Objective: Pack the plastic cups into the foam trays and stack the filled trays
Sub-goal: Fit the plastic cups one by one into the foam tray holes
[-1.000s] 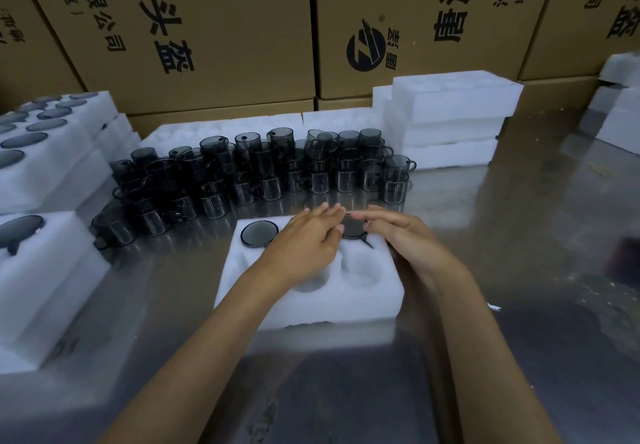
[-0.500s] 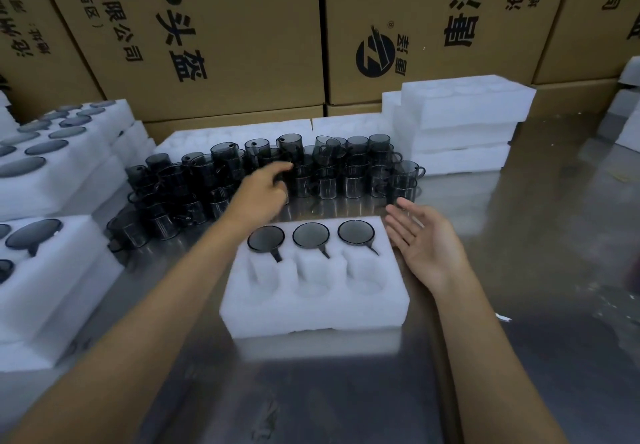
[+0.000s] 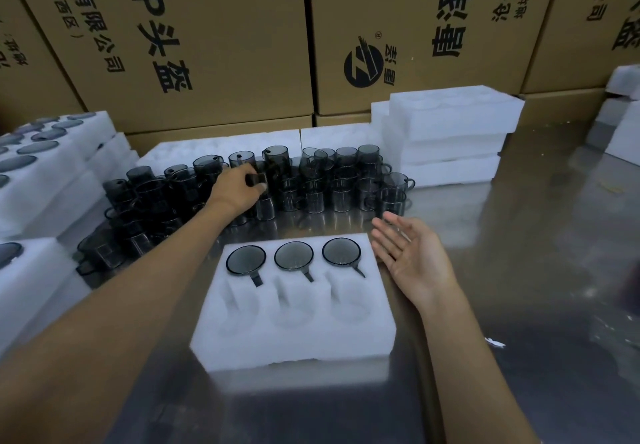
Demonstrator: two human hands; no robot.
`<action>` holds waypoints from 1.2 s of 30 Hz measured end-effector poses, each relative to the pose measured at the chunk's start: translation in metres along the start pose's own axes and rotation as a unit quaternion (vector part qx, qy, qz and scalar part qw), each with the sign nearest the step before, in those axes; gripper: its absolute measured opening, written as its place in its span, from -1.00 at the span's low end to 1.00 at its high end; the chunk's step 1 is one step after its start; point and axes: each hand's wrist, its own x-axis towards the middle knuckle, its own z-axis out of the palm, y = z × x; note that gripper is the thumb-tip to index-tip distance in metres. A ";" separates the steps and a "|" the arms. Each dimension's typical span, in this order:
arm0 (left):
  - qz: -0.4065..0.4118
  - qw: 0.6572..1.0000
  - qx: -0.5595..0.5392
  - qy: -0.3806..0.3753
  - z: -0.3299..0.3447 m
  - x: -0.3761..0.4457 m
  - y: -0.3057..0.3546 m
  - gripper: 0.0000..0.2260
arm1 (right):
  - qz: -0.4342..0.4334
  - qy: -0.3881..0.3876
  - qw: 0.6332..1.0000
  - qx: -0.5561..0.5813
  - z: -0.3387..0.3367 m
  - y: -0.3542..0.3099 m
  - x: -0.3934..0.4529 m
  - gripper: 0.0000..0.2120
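Cups: smoky plastic, handled, clustered upright on the counter just behind the foam tray. Filled trays sit left of it. Left hand is in the cluster, fingers curled pinching one cup near its rim. Tray's far row holds three cups; near row's three pockets empty, directly below-toward-body from that hand. Right hand lies palm-up, fingers relaxed, holding nothing, touching tray's right edge. Left is nearer the cups.
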 end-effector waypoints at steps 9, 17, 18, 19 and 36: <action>0.087 0.993 -0.071 0.036 -0.022 -0.044 0.013 -0.74 | -0.014 0.003 0.999 -0.049 0.005 0.001 -0.009 -0.77; 0.137 0.983 -0.118 0.029 -0.061 -0.127 0.036 -0.72 | -0.217 -0.011 0.936 -0.278 0.046 -0.003 -0.053 -0.87; 0.137 0.983 -0.118 0.035 -0.064 -0.136 0.037 -0.71 | -0.225 -0.058 0.926 -0.296 0.055 -0.001 -0.062 -0.85; 0.136 0.983 -0.116 0.040 -0.066 -0.144 0.037 -0.70 | -0.226 -0.099 0.911 -0.329 0.064 0.004 -0.071 -0.83; 0.160 0.971 -0.174 0.030 -0.092 -0.203 0.002 -0.89 | -0.159 -0.191 0.769 -0.589 0.119 0.073 -0.096 -0.46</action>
